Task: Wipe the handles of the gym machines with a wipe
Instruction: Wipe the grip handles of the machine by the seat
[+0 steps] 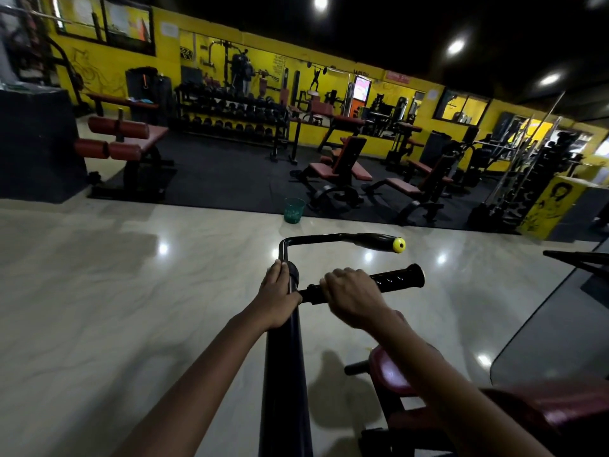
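At lower centre, the black upright bar (283, 357) is gripped near its top by the left hand (276, 298). The ribbed black handle (395, 280) is clasped by the right hand (354, 296), fingers curled over; no wipe can be seen.

No writing can be read anywhere in the view. The yellow painted back wall (333, 79) carries dark lettering near its upper middle, beside a black silhouette of a weightlifter (315, 77), but the letters are too small and blurred to make out. A red rectangular sign (397, 77) high on the same wall, towards its right end, shows pale marks that cannot be resolved. The white paper notices (169, 29) at the wall's upper left edge are likewise illegible.
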